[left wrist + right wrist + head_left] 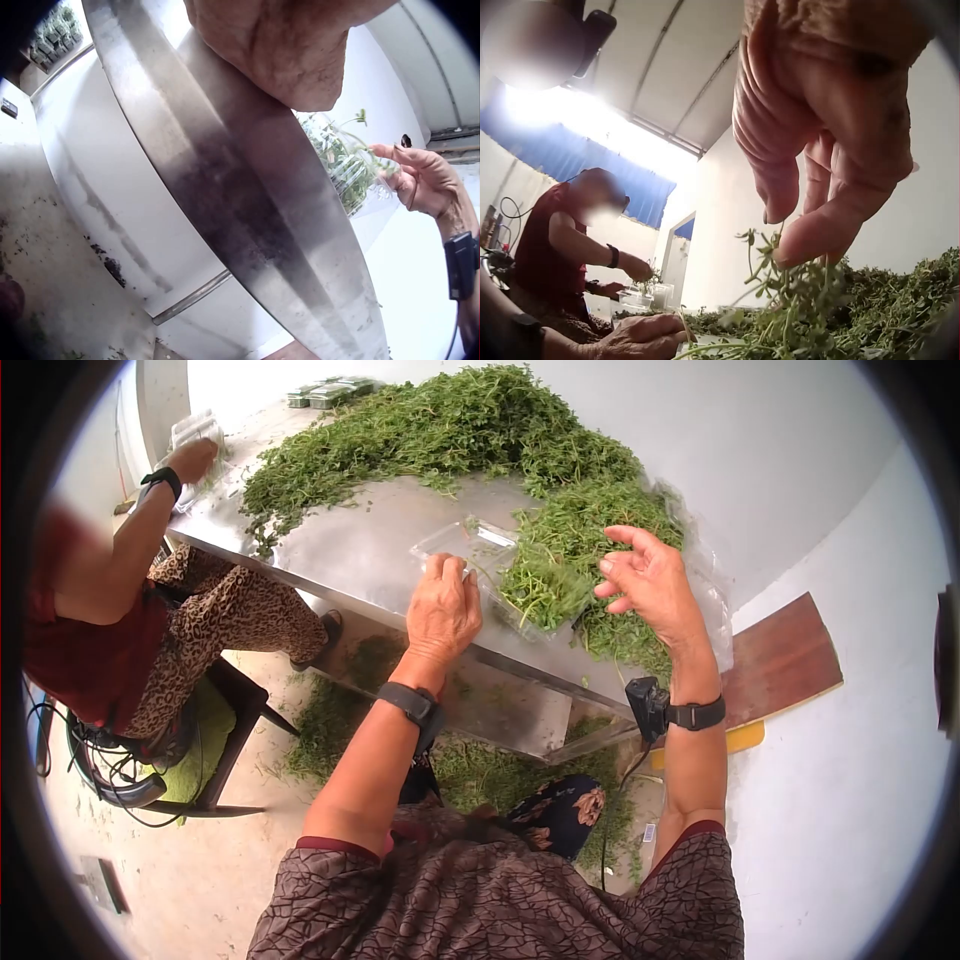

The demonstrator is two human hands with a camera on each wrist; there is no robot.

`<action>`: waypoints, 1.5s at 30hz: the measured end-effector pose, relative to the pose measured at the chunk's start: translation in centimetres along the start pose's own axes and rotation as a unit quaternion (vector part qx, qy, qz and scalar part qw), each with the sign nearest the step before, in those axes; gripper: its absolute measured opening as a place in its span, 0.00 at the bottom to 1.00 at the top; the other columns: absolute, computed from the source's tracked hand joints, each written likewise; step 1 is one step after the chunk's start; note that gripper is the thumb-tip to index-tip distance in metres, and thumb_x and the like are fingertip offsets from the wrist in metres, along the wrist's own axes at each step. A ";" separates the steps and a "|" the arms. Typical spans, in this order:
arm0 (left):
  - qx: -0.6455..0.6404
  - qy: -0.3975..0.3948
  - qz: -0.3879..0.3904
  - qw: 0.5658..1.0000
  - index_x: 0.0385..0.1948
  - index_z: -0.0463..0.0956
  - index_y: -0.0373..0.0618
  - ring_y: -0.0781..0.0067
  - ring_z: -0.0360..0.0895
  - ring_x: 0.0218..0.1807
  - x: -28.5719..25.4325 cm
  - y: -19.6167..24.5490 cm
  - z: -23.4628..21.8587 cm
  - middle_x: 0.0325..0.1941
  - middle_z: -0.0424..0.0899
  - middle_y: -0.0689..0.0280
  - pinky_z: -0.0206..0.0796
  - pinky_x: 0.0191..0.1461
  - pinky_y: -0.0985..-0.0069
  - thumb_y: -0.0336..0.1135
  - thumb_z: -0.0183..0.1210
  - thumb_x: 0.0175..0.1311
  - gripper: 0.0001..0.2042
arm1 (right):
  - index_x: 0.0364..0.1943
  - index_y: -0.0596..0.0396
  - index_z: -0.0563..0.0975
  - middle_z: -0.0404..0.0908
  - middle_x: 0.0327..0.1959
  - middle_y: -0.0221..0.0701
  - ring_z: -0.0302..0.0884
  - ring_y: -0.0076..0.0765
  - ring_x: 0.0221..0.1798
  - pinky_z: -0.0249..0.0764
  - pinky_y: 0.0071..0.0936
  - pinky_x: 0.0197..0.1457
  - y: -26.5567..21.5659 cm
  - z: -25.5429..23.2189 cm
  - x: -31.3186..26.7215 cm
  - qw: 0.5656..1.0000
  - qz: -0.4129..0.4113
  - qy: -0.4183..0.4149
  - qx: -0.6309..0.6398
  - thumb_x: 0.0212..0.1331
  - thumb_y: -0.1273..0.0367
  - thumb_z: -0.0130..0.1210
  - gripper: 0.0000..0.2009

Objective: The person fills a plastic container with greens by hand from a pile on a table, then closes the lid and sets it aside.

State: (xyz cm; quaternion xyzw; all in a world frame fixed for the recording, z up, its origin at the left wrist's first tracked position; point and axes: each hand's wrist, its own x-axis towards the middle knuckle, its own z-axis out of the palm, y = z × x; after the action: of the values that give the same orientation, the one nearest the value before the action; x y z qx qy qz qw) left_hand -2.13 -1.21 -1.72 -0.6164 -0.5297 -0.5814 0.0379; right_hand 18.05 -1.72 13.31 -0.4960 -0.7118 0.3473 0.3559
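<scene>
A clear plastic container point(492, 536) lies open on the metal table, its right part filled with green sprigs point(540, 585). The left hand point(443, 610) pinches the container's near left edge, its fingers bent; in the right wrist view this hand point(641, 337) is low beside the greens. Above the container's right side, the right hand point(650, 585) hovers with thumb and fingers parted and lightly bent. The right wrist view has that hand point(825, 150) just over leafy sprigs point(787, 300); whether its fingertips touch a stem I cannot tell.
A large heap of greens point(480, 425) covers the table's far side, with packed containers point(330, 392) behind its left end. Another person point(120, 590) sits at the left, hand at stacked containers point(195, 428). A reddish board point(785, 660) leans at the right.
</scene>
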 end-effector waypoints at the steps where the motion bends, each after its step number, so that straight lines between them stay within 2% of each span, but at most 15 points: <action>1: 0.002 0.000 -0.001 1.000 0.35 0.66 0.38 0.48 0.72 0.35 0.0 0.0 0.0 0.38 0.71 0.52 0.67 0.38 0.63 0.26 0.53 0.55 0.08 | 0.54 0.62 0.67 0.76 0.36 0.36 0.77 0.24 0.30 0.75 0.17 0.26 0.3 0.1 0.0 1.000 -0.001 -0.002 0.001 0.55 0.71 0.54 0.21; 3: 0.002 -0.001 0.000 1.000 0.35 0.66 0.38 0.48 0.72 0.36 0.0 -0.1 0.1 0.38 0.71 0.52 0.67 0.39 0.63 0.26 0.52 0.55 0.08 | 0.53 0.63 0.68 0.76 0.40 0.43 0.77 0.25 0.28 0.74 0.19 0.25 1.5 -0.1 0.0 0.998 -0.027 0.061 -0.018 0.54 0.73 0.54 0.20; 10: 0.017 0.000 0.005 1.000 0.35 0.66 0.38 0.48 0.73 0.36 -0.1 0.0 0.2 0.39 0.71 0.52 0.68 0.38 0.63 0.27 0.52 0.56 0.08 | 0.53 0.59 0.70 0.75 0.42 0.48 0.77 0.26 0.30 0.73 0.22 0.28 6.0 -2.2 -0.1 0.992 0.074 0.047 -0.087 0.50 0.70 0.59 0.23; 12: 0.018 -0.001 -0.003 1.000 0.35 0.66 0.38 0.48 0.73 0.36 0.0 0.1 0.1 0.39 0.71 0.52 0.67 0.38 0.63 0.27 0.52 0.56 0.07 | 0.52 0.59 0.72 0.76 0.44 0.46 0.78 0.34 0.33 0.75 0.29 0.35 7.7 -2.0 0.3 0.972 0.122 0.042 -0.194 0.45 0.66 0.63 0.27; 15: 0.016 0.010 0.008 1.000 0.36 0.65 0.39 0.48 0.73 0.34 -0.1 0.0 0.2 0.40 0.71 0.52 0.66 0.36 0.61 0.26 0.51 0.57 0.07 | 0.52 0.57 0.72 0.77 0.45 0.44 0.79 0.43 0.36 0.73 0.35 0.43 8.9 -1.2 0.3 0.952 0.093 0.019 -0.292 0.41 0.63 0.64 0.29; 17: 0.016 0.011 0.016 1.000 0.36 0.65 0.39 0.48 0.73 0.34 -0.1 -0.2 0.4 0.40 0.71 0.52 0.66 0.36 0.61 0.26 0.51 0.57 0.07 | 0.50 0.56 0.74 0.79 0.39 0.44 0.79 0.47 0.38 0.71 0.36 0.46 9.0 -0.6 0.2 0.937 0.096 0.023 -0.335 0.41 0.66 0.62 0.26; 20: 0.017 0.012 0.027 0.999 0.36 0.65 0.39 0.48 0.73 0.34 0.0 -0.3 0.4 0.40 0.71 0.52 0.66 0.36 0.61 0.26 0.51 0.57 0.07 | 0.40 0.57 0.78 0.79 0.26 0.46 0.78 0.49 0.35 0.73 0.37 0.41 9.8 -0.2 0.6 0.917 0.026 0.070 -0.391 0.39 0.72 0.58 0.17; 24: 0.020 0.012 0.026 0.999 0.35 0.66 0.39 0.48 0.73 0.34 0.0 -0.2 0.3 0.39 0.71 0.52 0.66 0.36 0.61 0.26 0.52 0.57 0.07 | 0.36 0.58 0.78 0.78 0.26 0.46 0.77 0.51 0.32 0.72 0.38 0.39 10.8 -1.2 1.2 0.908 0.050 0.067 -0.411 0.39 0.73 0.57 0.14; 26: 0.021 0.011 0.018 1.000 0.35 0.66 0.38 0.48 0.73 0.35 0.0 -0.1 0.2 0.38 0.71 0.52 0.66 0.37 0.62 0.25 0.52 0.55 0.07 | 0.32 0.61 0.77 0.78 0.22 0.43 0.77 0.42 0.24 0.73 0.34 0.29 11.9 -2.4 1.5 0.899 -0.083 0.160 -0.399 0.41 0.75 0.54 0.10; 27: 0.023 0.007 0.012 1.000 0.34 0.66 0.38 0.49 0.72 0.36 0.0 0.0 0.2 0.37 0.71 0.52 0.67 0.38 0.63 0.25 0.53 0.53 0.08 | 0.32 0.61 0.77 0.78 0.22 0.43 0.77 0.42 0.24 0.73 0.34 0.29 11.0 -2.5 1.5 0.899 -0.085 0.157 -0.400 0.41 0.75 0.54 0.10; 29: 0.022 0.009 0.012 1.000 0.35 0.66 0.38 0.49 0.73 0.36 -0.1 -0.2 0.3 0.37 0.71 0.52 0.67 0.38 0.63 0.25 0.53 0.53 0.08 | 0.30 0.65 0.76 0.77 0.19 0.37 0.74 0.28 0.17 0.69 0.25 0.17 7.7 -3.0 1.0 0.967 0.086 0.190 -0.147 0.44 0.76 0.53 0.08; 32: 0.021 0.012 0.012 1.000 0.35 0.66 0.38 0.49 0.73 0.35 -0.1 -0.2 0.2 0.38 0.71 0.53 0.67 0.38 0.63 0.26 0.53 0.53 0.09 | 0.32 0.68 0.75 0.77 0.20 0.33 0.72 0.20 0.16 0.64 0.17 0.11 5.3 -3.8 0.7 0.981 0.028 0.183 -0.052 0.48 0.77 0.52 0.08; 39: 0.019 0.012 0.012 1.000 0.35 0.67 0.38 0.49 0.74 0.34 -0.1 -0.2 0.2 0.39 0.71 0.53 0.67 0.36 0.62 0.26 0.52 0.56 0.07 | 0.44 0.68 0.73 0.79 0.27 0.37 0.77 0.23 0.22 0.70 0.17 0.17 1.0 0.8 -0.1 0.994 -0.008 0.102 0.024 0.53 0.71 0.55 0.16; 40: 0.020 0.013 0.012 1.000 0.35 0.67 0.38 0.49 0.74 0.34 -0.1 -0.2 0.2 0.39 0.71 0.53 0.67 0.36 0.62 0.26 0.52 0.56 0.07 | 0.48 0.65 0.72 0.80 0.29 0.38 0.78 0.25 0.24 0.71 0.19 0.20 1.1 1.2 -0.2 0.992 0.004 0.125 0.012 0.55 0.68 0.55 0.18; 45: 0.021 0.017 0.017 0.999 0.37 0.66 0.38 0.49 0.74 0.32 -0.1 -0.3 0.3 0.40 0.70 0.53 0.66 0.36 0.62 0.26 0.52 0.57 0.08 | 0.49 0.61 0.72 0.80 0.29 0.34 0.78 0.25 0.25 0.70 0.20 0.25 4.5 2.4 -1.3 0.981 -0.014 0.192 -0.016 0.57 0.69 0.54 0.16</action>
State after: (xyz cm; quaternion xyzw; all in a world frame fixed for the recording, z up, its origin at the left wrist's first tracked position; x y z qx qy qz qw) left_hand -2.18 -0.94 -2.03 -0.6141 -0.5310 -0.5797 0.0698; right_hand 18.39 -2.15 8.08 -0.5493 -0.6427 0.2289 0.4825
